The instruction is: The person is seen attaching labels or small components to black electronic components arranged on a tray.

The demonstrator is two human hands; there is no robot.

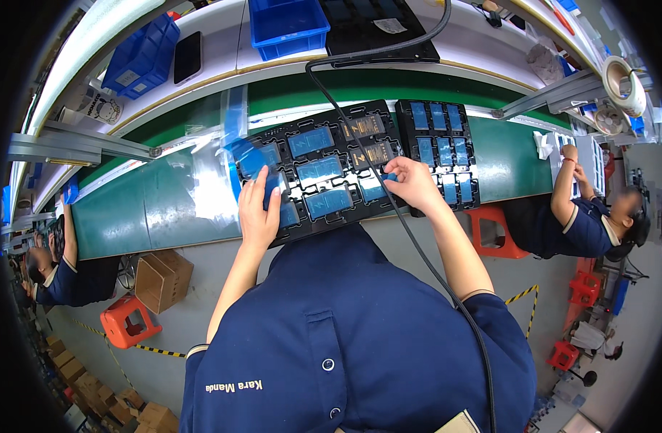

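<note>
A black tray (291, 232) lies tilted on the green bench in front of me, with flat rectangular pieces in its pockets. Most of these carry a shiny blue film, such as the blue-covered piece (319, 169) in the middle; a dark piece (372, 156) with gold print shows none. My left hand (257, 216) rests at the tray's left side, fingers stretched out beside a loose blue film (246, 154). Over the right side, my right hand (416, 186) pinches a small bit of blue film (392, 177) above a blue-covered piece.
A second black tray (444, 170) of blue-covered pieces adjoins on the right. Clear plastic (214, 180) lies left on the bench (122, 220). A black cable (412, 229) hangs across the tray. Blue bins (291, 43) and a phone (187, 58) sit on the shelf. Co-workers sit at both sides.
</note>
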